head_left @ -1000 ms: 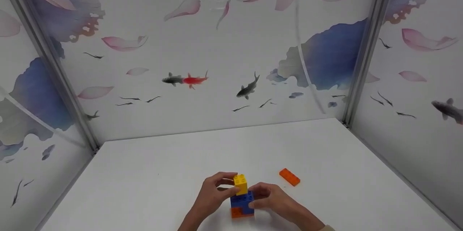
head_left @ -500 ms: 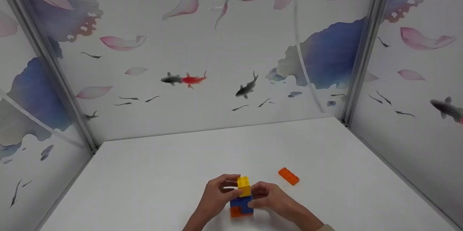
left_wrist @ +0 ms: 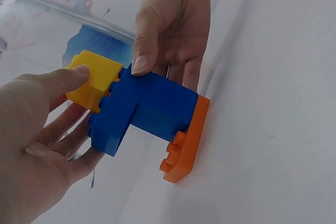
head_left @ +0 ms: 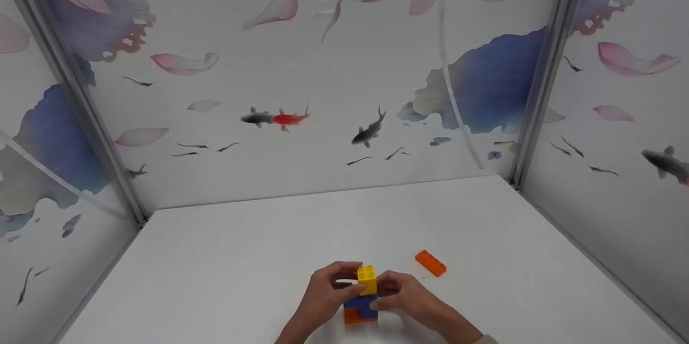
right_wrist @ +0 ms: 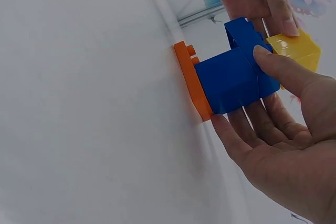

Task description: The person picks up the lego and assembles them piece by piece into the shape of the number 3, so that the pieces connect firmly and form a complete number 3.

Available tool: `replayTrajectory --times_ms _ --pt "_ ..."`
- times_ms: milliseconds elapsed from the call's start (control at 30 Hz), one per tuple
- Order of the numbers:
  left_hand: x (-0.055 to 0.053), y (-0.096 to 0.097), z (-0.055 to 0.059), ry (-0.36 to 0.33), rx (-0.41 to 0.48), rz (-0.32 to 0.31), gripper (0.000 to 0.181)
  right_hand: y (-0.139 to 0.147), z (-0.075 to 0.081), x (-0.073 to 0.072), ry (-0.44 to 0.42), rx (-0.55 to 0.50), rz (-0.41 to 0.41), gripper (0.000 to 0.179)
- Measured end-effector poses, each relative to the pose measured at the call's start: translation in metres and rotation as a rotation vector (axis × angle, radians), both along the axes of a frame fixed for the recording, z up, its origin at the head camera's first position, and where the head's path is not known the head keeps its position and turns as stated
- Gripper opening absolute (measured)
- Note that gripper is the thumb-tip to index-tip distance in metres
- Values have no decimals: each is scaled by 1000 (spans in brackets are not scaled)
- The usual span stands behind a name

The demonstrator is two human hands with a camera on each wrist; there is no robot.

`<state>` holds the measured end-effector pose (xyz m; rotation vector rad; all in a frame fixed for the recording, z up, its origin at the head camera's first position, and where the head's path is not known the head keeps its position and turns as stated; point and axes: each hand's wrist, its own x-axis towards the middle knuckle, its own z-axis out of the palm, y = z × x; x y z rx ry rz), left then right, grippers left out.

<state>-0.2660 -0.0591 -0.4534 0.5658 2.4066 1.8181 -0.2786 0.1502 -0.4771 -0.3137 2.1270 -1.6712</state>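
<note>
A small stack of toy building bricks stands on the table in front of me. At its foot lies a flat orange brick (left_wrist: 191, 142), studs showing along one side. A thick blue brick (left_wrist: 165, 106) sits on that, and a longer, thinner blue brick (left_wrist: 118, 111) crosses above, jutting out on the left. My left hand (head_left: 328, 293) pinches a yellow brick (head_left: 367, 280) between thumb and fingers, right at the upper blue brick's studs. From the other side my right hand (head_left: 406, 298) grips the blue bricks, its thumb on the upper one in the right wrist view.
A second flat orange brick (head_left: 430, 262) lies on the white table (head_left: 242, 258), behind and right of the hands. Printed panels with fish and lotus form a back wall (head_left: 323, 80) and two side walls around the table.
My left hand has moved the yellow brick a little to the right over the blue bricks, toward the right hand. The right hand and the stack have hardly moved.
</note>
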Motion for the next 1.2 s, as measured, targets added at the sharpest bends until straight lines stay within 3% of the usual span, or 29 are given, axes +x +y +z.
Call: replayTrajectory --times_ms 567,1200 --pt "3 1 1 30 -13 -34 37 0 0 0 4 -16 8 44" --pt "4 0 2 30 -28 -11 41 0 0 1 15 -24 6 43"
